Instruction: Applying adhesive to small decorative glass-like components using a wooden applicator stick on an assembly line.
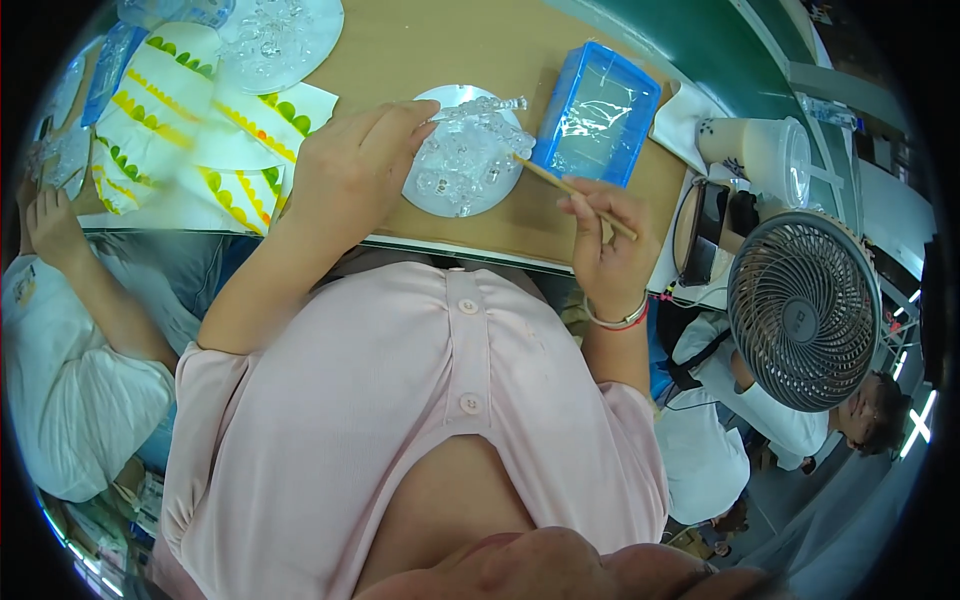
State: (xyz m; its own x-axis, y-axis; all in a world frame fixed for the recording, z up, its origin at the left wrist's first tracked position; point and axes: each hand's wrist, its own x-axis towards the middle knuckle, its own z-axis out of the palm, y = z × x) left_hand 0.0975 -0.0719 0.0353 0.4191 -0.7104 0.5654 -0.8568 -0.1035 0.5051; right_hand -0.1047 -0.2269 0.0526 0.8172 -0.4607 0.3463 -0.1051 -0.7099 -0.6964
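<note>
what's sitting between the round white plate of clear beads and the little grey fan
In the head view, the blue plastic tray lies right of the white plate; farther right stands a lidded drink cup, just above the grey fan.

A rectangular blue plastic box (pixel 598 112), its top covered in clear film, lies on the brown table, far right of centre. Further right stands a lidded translucent cup (pixel 762 148) with a small dark printed mark.

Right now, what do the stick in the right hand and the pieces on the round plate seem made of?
The stick looks like bare wood or bamboo: tan, matte, thin. The pieces look like clear plastic or glass: see-through, glinting. The round plate looks pale and smooth; material unclear.
</note>
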